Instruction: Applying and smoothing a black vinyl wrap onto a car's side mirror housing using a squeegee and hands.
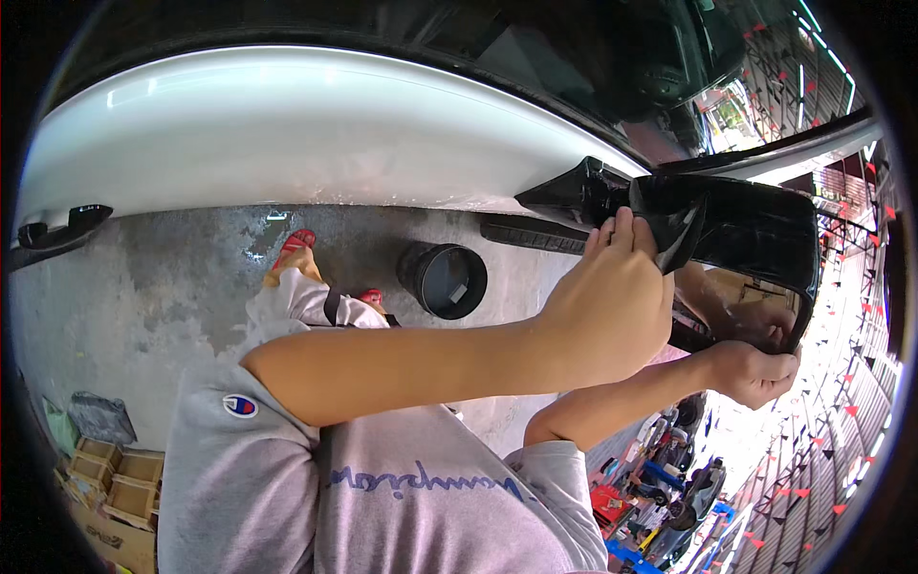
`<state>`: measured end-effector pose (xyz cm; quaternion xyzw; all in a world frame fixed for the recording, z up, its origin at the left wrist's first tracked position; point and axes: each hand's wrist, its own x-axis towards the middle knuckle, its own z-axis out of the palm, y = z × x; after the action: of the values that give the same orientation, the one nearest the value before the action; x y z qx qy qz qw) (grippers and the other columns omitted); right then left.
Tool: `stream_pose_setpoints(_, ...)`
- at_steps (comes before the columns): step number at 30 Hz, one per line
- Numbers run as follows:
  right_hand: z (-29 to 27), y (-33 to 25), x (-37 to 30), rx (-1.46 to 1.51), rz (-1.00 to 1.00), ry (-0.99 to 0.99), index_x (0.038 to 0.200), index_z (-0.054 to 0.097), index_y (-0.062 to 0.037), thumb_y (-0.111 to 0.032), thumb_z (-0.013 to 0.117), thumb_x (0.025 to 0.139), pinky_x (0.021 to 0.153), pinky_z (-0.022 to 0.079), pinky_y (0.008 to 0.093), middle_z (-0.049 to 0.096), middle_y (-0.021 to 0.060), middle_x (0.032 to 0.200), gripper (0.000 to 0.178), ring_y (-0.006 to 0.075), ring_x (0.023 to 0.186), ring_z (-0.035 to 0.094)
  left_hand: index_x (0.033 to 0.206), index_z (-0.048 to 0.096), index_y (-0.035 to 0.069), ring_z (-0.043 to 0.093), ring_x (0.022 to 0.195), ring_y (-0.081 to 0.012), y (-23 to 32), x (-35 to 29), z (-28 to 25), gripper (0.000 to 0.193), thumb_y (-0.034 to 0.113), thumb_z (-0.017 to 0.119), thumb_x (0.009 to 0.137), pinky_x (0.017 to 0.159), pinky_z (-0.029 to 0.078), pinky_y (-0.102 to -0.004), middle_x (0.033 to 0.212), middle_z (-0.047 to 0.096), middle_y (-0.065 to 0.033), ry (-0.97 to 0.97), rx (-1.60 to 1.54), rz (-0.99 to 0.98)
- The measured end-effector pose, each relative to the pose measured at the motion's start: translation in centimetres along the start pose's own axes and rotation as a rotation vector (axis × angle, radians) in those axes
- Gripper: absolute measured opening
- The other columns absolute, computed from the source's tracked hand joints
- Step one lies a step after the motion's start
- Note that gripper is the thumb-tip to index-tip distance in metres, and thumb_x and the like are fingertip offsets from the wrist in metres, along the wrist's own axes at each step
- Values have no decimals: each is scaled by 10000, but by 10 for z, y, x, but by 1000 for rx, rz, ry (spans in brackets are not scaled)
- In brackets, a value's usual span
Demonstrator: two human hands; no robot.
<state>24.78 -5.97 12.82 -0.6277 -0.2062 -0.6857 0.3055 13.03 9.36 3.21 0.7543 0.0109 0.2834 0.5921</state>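
Note:
A side mirror (pixel 755 225) with a glossy black housing stands out from a white car door (pixel 316 134). My left hand (pixel 617 297) is closed on a loose, folded flap of glossy black film (pixel 681 234) at the mirror's inner end, by its black base (pixel 574 187). The flap stands up from the housing. My right hand (pixel 755 373) is closed, its fingers curled at the lower outer corner of the mirror. What those fingers hold, if anything, is hidden. The mirror glass (pixel 746 292) reflects a hand.
A black bucket (pixel 454 282) stands on the wet concrete floor near my red sandals (pixel 298 239). A black door handle (pixel 72 228) juts out at left. Wooden crates (pixel 120 478) lie at lower left. Tools and a red box (pixel 609 507) are at lower right.

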Motion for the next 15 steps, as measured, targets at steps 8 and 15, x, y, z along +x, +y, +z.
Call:
stream_pose_setpoints(8,0,1,6,-48,-3,17,920,704,119,-201,533,1022,601,595,268,710,166,806,377,199,677,695,1110,630,-215,475,1238,-672,16,4,-2,443,169,538,909,1091,414,-616,1206,514,-519,-27,74,56)
stream_pose_setpoints(15,2,8,-1,20,-2,-51,891,694,119,-206,537,1012,582,592,276,689,162,781,380,193,654,678,1060,623,-206,498,1258,-632,-11,-10,-10,400,151,559,891,1055,455,-622,1270,501,-510,-69,113,39)
